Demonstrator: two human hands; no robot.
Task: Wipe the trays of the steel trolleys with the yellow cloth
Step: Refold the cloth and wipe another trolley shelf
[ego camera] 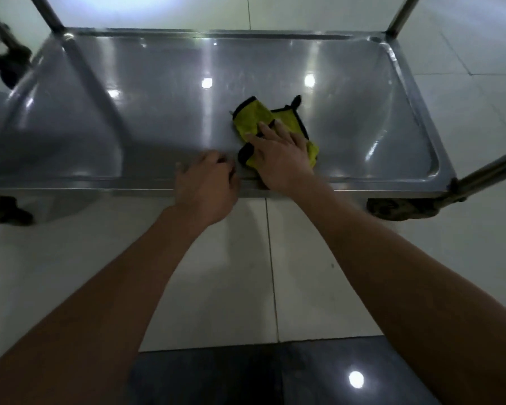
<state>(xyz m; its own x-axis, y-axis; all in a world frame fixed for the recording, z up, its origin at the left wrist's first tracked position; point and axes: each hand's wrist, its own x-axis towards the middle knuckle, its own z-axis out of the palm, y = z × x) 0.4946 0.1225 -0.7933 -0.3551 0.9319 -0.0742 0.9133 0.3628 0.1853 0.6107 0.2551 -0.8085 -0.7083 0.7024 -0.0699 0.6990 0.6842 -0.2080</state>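
Note:
A low steel trolley tray [158,92] spans the view, shiny and wet-looking with light reflections. A yellow cloth [253,116] with black edging lies crumpled near the tray's front middle. My right hand [281,156] lies flat on the cloth's near part, fingers straight and spread, pressing it onto the tray. My left hand [206,185] rests over the tray's front rim just left of the cloth, its fingers curled over the edge; its fingertips are blurred.
Steel uprights rise at the back left [46,11], back right [402,14] and front right [488,172] corners. A caster wheel [400,209] sits under the front right corner. Pale floor tiles surround the trolley, with a dark strip [275,375] near me.

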